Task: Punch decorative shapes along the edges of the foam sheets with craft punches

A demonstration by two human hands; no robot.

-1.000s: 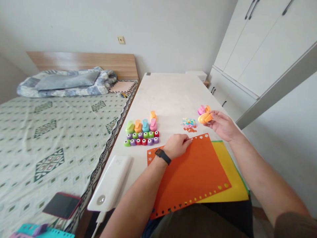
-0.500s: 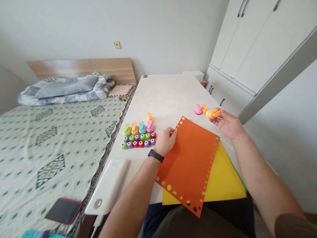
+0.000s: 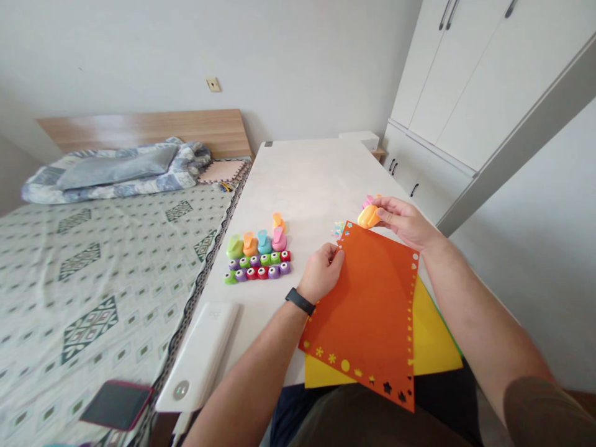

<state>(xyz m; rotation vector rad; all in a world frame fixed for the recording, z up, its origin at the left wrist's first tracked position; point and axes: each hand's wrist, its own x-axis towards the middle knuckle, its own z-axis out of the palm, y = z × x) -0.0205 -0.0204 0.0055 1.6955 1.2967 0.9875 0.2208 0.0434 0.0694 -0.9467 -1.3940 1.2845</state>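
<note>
My left hand [image 3: 322,272] pinches the left edge of an orange paper sheet [image 3: 372,304] with punched shapes along its borders. The sheet lies tilted over a yellow sheet [image 3: 433,347] at the near edge of the white table [image 3: 307,180]. My right hand [image 3: 405,222] grips an orange craft punch [image 3: 369,216] right at the sheet's far corner. A pink punch [image 3: 367,201] sits just behind it. Small coloured paper cut-outs [image 3: 338,229] lie beside that corner.
Rows of several coloured punches [image 3: 258,256] stand left of the sheet. A white power bank [image 3: 198,360] lies at the table's near left edge. A bed [image 3: 93,261] with a dark phone [image 3: 116,405] on it is at the left. White wardrobes [image 3: 465,81] stand at the right.
The orange sheet has been turned round from lying flat and wide to a tilted, upright position. My right hand has brought the orange punch down to the sheet's far corner.
</note>
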